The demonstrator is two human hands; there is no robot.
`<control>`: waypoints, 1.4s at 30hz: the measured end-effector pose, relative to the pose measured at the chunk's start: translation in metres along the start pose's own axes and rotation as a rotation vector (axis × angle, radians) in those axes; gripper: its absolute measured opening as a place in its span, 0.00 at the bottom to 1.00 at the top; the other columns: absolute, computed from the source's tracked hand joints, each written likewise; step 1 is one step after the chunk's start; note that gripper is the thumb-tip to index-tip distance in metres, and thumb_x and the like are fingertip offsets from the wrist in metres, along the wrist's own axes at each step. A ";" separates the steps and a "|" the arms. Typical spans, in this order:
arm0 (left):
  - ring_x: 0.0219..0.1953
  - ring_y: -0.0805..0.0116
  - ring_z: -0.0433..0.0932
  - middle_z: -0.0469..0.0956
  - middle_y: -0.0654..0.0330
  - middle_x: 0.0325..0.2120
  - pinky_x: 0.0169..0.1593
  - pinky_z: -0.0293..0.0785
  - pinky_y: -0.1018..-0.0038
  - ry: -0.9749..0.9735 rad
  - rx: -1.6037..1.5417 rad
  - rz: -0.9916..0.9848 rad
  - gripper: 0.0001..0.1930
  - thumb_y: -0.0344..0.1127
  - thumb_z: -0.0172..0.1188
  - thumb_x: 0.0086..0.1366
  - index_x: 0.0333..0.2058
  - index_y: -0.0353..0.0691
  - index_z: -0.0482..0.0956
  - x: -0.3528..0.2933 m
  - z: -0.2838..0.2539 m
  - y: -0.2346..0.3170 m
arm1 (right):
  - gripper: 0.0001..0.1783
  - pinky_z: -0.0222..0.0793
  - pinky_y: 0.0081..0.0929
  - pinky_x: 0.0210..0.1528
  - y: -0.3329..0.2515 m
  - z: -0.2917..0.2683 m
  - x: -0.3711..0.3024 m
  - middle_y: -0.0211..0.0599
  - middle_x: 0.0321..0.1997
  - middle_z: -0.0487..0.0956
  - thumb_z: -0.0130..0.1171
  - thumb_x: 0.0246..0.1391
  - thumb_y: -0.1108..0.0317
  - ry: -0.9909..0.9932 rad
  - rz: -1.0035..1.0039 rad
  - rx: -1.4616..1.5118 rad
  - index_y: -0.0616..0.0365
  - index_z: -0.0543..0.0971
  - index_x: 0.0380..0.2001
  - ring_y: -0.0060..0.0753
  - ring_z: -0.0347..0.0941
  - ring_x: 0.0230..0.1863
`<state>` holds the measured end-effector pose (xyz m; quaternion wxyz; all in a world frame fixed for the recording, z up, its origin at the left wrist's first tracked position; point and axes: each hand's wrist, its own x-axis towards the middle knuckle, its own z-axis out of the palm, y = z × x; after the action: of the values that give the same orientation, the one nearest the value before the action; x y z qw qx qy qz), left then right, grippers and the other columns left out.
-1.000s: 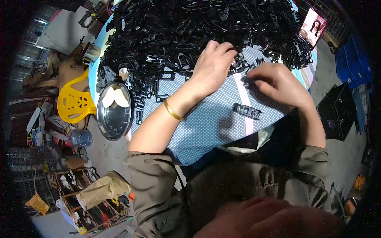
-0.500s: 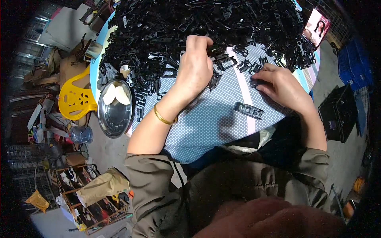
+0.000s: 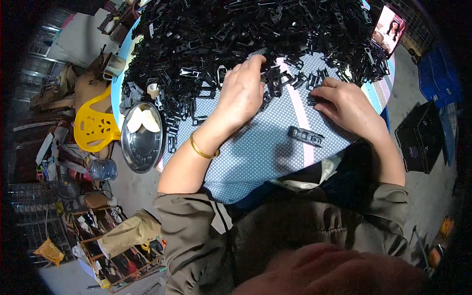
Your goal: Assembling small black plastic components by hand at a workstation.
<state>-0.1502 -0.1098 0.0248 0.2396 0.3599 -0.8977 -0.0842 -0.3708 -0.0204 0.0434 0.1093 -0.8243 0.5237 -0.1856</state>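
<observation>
A large heap of black plastic clip-like pieces (image 3: 206, 29) covers the far part of the table. My left hand (image 3: 241, 93), with a gold bangle on its wrist, is at the near edge of the heap. Its fingers are curled and closed, and whatever they grip is hidden. To the right, my right hand (image 3: 346, 105) pinches a small black plastic piece (image 3: 312, 100) between thumb and fingers, close above the cloth. One longer black assembled clip (image 3: 306, 136) lies alone on the dotted tablecloth (image 3: 246, 162), nearer to me and between the hands.
An oval metal tray (image 3: 142, 162) holding pale wedge-shaped pieces stands at the table's left edge. Behind it are a roll of tape (image 3: 153, 90) and a metal cup (image 3: 114, 65). A phone (image 3: 388, 32) leans at the far right. A yellow plastic chair (image 3: 91, 125) stands left of the table.
My left hand has shifted slightly down, its fingers now more bunched, and several black pieces beside it have moved. My right hand has barely moved. The lone clip lies in the same place.
</observation>
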 end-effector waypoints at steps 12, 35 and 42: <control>0.30 0.61 0.71 0.70 0.56 0.27 0.38 0.69 0.72 -0.009 -0.340 -0.199 0.20 0.22 0.57 0.46 0.41 0.37 0.68 0.004 -0.006 0.003 | 0.13 0.67 0.35 0.32 0.000 0.000 0.001 0.41 0.29 0.72 0.59 0.40 0.71 -0.008 0.008 -0.009 0.61 0.77 0.33 0.44 0.71 0.29; 0.34 0.53 0.71 0.75 0.52 0.26 0.40 0.67 0.65 -0.020 0.043 0.010 0.09 0.30 0.58 0.48 0.31 0.34 0.76 -0.003 -0.009 0.004 | 0.13 0.68 0.26 0.28 -0.003 0.001 0.004 0.40 0.30 0.73 0.60 0.42 0.72 0.295 -0.049 0.088 0.62 0.75 0.34 0.36 0.72 0.28; 0.37 0.56 0.69 0.75 0.53 0.28 0.40 0.62 0.65 -0.040 0.078 -0.014 0.14 0.32 0.59 0.48 0.35 0.35 0.75 -0.006 0.000 0.007 | 0.12 0.68 0.30 0.31 -0.006 0.005 0.005 0.42 0.29 0.72 0.60 0.41 0.73 0.247 -0.060 0.056 0.62 0.75 0.33 0.42 0.71 0.30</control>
<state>-0.1505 -0.1009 0.0250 0.2068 0.3737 -0.9023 -0.0581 -0.3619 -0.0229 0.0417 0.0613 -0.8071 0.5027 -0.3036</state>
